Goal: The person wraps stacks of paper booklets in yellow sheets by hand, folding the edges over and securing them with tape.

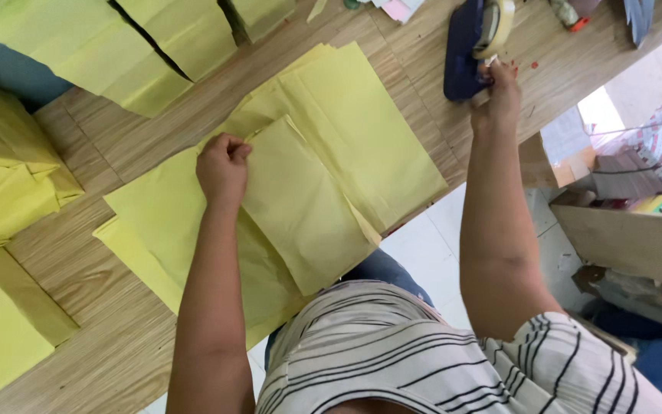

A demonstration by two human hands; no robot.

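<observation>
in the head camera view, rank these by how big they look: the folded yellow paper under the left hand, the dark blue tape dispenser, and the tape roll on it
1. Folded yellow paper, clearly largest.
2. Dark blue tape dispenser.
3. Tape roll, smallest, partly cut off by the frame edge.
The dispenser lies farther from the camera, so apparent size only.

Person observed from above. Upper body is covered by a loose white top with thin dark stripes; the stripes run in curved, uneven bands across the chest and shoulder. Sleeves are short, ending well above the elbow, far back from both hands. Both forearms are bare from sleeve edge to wrist. Left hand and right hand carry no gloves, and no rings, watch or bracelet can be made out. Below the top, between the two arms, a section of blue denim trousers is visible at the lap.
</observation>
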